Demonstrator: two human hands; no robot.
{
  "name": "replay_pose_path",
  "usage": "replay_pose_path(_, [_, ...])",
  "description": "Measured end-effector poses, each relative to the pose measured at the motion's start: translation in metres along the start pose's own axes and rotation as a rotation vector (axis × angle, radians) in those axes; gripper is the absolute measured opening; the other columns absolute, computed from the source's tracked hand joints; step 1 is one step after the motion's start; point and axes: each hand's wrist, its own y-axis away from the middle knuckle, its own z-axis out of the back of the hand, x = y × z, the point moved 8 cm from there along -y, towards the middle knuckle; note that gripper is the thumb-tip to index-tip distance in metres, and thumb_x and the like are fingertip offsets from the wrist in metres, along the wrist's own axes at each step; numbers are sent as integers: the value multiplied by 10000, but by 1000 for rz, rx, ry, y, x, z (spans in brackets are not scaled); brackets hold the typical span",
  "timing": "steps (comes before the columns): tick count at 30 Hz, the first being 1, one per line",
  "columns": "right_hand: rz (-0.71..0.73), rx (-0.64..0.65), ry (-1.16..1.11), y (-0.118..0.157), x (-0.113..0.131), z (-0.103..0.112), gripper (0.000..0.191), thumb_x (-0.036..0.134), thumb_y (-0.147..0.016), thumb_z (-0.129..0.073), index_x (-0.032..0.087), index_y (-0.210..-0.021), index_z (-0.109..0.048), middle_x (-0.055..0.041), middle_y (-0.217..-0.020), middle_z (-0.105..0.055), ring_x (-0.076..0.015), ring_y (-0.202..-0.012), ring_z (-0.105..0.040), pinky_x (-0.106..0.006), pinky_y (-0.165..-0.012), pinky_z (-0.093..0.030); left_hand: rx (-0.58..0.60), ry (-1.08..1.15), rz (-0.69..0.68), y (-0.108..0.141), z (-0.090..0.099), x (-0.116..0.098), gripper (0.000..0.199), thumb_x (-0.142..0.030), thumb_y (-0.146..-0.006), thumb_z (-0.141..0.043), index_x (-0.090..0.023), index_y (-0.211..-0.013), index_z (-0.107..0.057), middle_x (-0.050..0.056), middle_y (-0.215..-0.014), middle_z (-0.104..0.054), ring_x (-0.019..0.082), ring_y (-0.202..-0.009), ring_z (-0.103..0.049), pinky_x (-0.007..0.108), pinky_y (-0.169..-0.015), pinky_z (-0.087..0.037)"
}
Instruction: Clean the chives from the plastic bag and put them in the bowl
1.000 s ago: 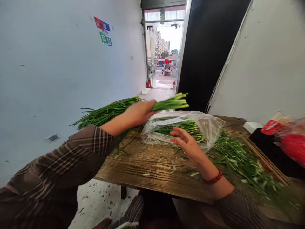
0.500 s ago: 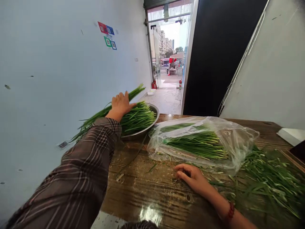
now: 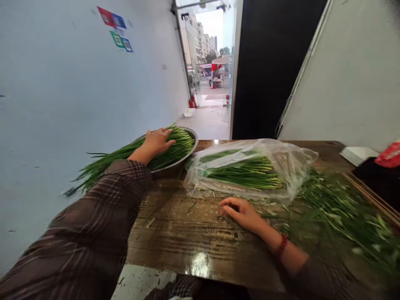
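My left hand lies on top of long green stalks in a metal bowl, fingers spread a little. The stalks' leafy ends hang out past the bowl's left side. My right hand rests on the wooden table, fingers curled with a gap between thumb and forefinger and nothing visible in them. Just beyond it lies a clear plastic bag with another bundle of green stalks inside.
Loose green leaves and trimmings are heaped on the table's right side. A white tray and a red bag sit at the back right. Scraps dot the wooden table. A wall stands at the left.
My left hand has lowered its raised bundle onto the stalks in the bowl, and its fingers have loosened. The view has shifted. My right hand stays by the bag.
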Motion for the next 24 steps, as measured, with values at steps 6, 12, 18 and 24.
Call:
replay_pose_path(6, [353,-73,360,8,33,20,169,283,-914,-574,206,-995,-701,-51,-929,-727,-166,-838,-650,-273,-766,-471,-239,320,-242,45,58,-96,467,-395,-939,-443,-88,-1262,-581,125,-1272,-628,235,-1131,-581,398,-1028,-425])
replay_pose_path(12, [424,-255,573,9,42,70,195,307,-941,-549,200,-1021,-691,-74,-968,-713,-190,-917,-636,-317,-839,-466,-133,538,-543,95,55,-199,397,-406,-924,-435,-176,-1153,-664,71,-1037,-719,196,-951,-654,351,-914,-498])
replay_pose_path(18, [210,-545,581,15,-11,161,219,255,-935,-515,184,-1040,-693,-99,-1063,-704,-219,-1027,-636,-375,-935,-480,228,353,-856,104,-13,-257,380,-321,-909,-479,-225,-1253,-610,65,-1355,-596,187,-1227,-570,306,-1061,-424])
replay_pose_path(24, [24,-565,734,19,-57,192,327,181,-917,-477,144,-1204,-628,-141,-1251,-640,-249,-1187,-576,-420,-1041,-440,-48,401,-513,10,-24,-222,548,-294,-880,-510,-165,-1409,-444,117,-1466,-471,243,-1366,-429,391,-1154,-330])
